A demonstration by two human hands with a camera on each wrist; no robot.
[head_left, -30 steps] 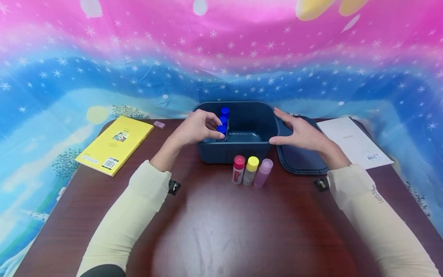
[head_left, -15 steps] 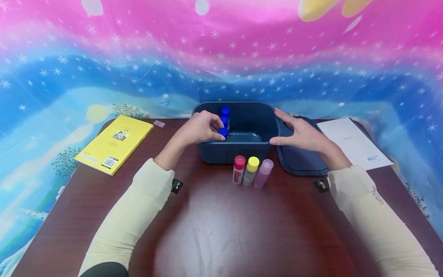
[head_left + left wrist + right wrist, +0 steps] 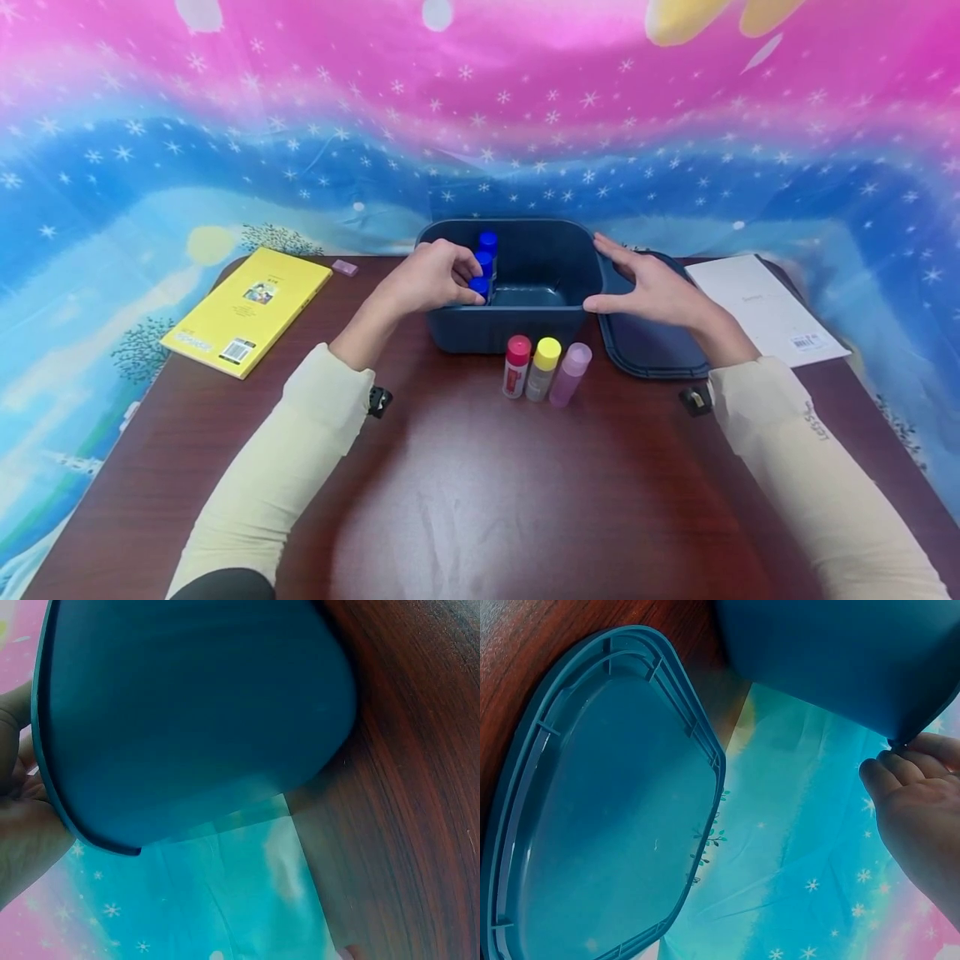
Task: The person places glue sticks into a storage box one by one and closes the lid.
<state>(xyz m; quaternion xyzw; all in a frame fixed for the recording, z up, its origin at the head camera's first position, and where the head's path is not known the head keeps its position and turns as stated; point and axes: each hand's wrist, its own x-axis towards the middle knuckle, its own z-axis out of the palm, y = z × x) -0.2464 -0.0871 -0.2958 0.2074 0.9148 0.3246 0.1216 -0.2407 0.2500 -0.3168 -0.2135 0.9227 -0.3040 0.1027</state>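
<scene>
While hands (image 3: pixel 431 277) grip a blue-capped bottle (image 3: pixel 480 288), labels stay unreadable.

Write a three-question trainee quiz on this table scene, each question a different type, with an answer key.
1. True or false: the flat dark blue plastic lid sits on the dark blue plastic tub.
2. How many small bottles stand on the table in front of the tub?
3. The left hand pinches: A) the blue-capped bottle B) the yellow book C) the lid.

Key: 1 false, it lies beside the tub; 2 three; 3 A.
</scene>
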